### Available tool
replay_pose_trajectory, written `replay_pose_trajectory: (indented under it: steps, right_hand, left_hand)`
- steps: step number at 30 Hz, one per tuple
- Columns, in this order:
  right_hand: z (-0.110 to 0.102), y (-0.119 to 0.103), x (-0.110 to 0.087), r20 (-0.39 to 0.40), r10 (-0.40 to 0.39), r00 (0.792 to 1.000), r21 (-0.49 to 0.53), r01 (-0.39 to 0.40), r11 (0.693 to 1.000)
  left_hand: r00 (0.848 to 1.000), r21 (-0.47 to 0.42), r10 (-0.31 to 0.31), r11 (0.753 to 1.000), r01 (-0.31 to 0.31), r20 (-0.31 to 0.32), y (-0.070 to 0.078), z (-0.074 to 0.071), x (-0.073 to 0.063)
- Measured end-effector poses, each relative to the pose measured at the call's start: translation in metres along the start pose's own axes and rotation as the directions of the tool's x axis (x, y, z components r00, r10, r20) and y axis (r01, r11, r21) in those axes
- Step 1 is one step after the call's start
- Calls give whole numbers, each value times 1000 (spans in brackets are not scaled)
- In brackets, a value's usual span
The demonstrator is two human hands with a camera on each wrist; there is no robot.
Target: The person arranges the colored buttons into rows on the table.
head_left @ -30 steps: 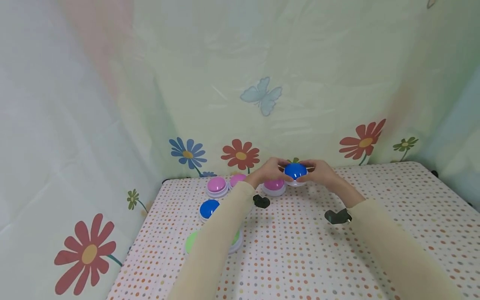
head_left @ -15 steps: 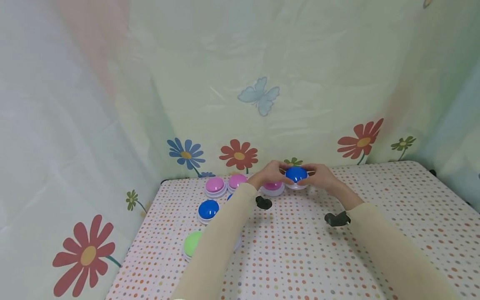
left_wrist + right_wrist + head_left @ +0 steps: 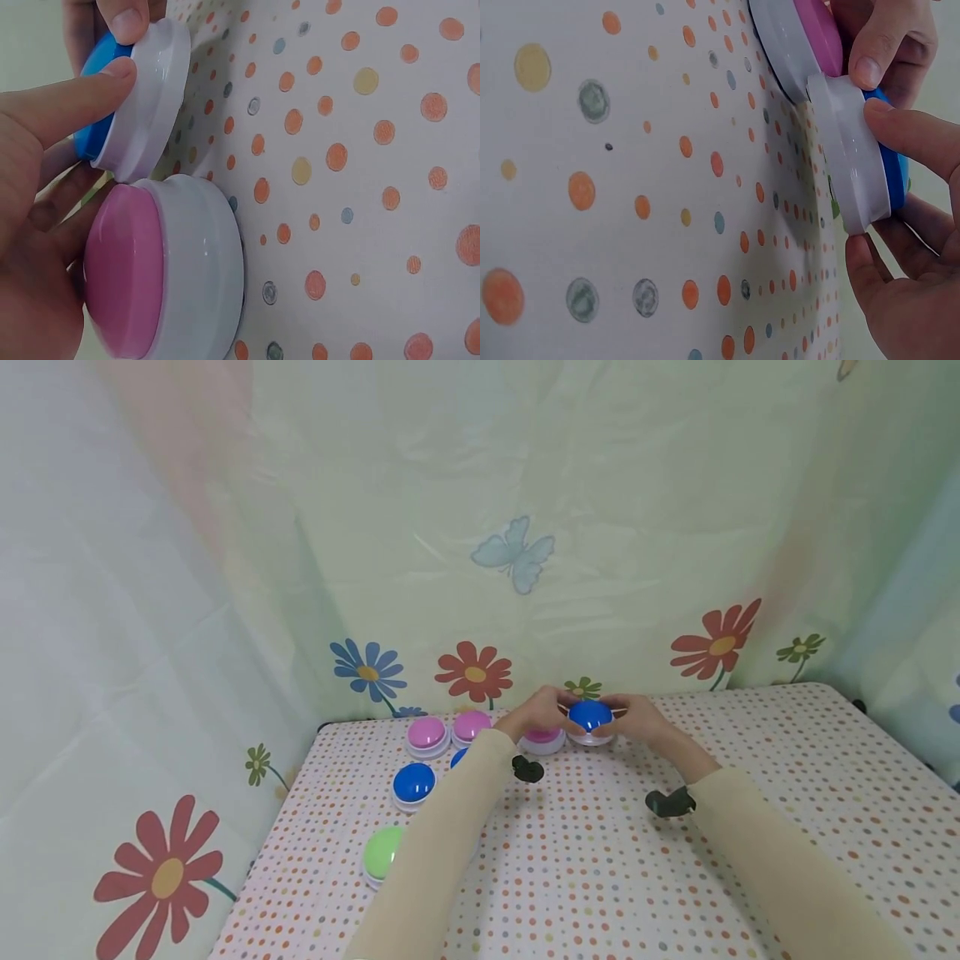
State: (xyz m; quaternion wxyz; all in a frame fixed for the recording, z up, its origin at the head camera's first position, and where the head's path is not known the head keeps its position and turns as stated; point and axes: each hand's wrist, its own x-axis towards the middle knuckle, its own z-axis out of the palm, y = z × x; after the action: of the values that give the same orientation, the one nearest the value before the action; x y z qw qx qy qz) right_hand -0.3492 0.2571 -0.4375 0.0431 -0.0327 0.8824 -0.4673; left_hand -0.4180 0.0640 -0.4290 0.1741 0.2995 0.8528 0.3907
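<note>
A push button with a blue dome [image 3: 590, 716] and white base is near the back edge of the table, gripped from both sides. My left hand [image 3: 542, 711] holds its left side, thumb at the seam between dome and base in the left wrist view. My right hand [image 3: 637, 720] holds the right side, its thumb [image 3: 911, 135] at the front of the base. Just left of it a pink push button [image 3: 127, 270] sits on the table, partly behind my left hand. In the right wrist view the white base [image 3: 847, 150] overlaps the pink button's base.
On the left stand two more pink buttons [image 3: 426, 733], a blue button [image 3: 414, 783], a second blue one [image 3: 459, 757] mostly hidden by my left sleeve [image 3: 438, 852], and a green button [image 3: 384, 852]. Behind the dotted table [image 3: 600, 860] hangs a flowered cloth [image 3: 615, 527].
Both hands have lowered the blue button slightly toward the table, beside the pink one. The grip looks the same. The head view has shifted a little.
</note>
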Motion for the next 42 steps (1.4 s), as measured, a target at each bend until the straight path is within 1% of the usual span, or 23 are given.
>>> replay_pose_trajectory:
  steps: [5,9,17,23,28,31,36,42]
  right_hand:
    - [2,3,1,12,10,1000,-10,-10,1000]
    - [2,5,4,14,-3,1000,-11,3,1000]
    - [3,12,9,17,12,1000,8,-12,1000]
    - [4,11,6,5,3,1000,14,-3,1000]
    - [5,13,4,-10,12,1000,-2,-12,1000]
    - [5,16,5,-16,29,999,-12,-29,999]
    - [8,20,7,-19,40,999,-7,-40,999]
    - [10,25,10,-8,50,999,-2,-50,999]
  left_hand:
    - [1000,39,-14,999,14,2,-1,2,0]
    - [1000,61,-29,998,29,-4,-3,3,2]
    - [999,68,-33,997,33,2,-4,3,3]
    - [999,60,-46,997,46,-4,0,4,0]
    - [999,70,-39,997,39,-6,1,7,0]
    - [999,78,-31,996,32,-5,0,8,2]
    - [999,64,-46,997,47,-14,-3,10,2]
    - [999,83,-54,995,55,-5,-7,12,3]
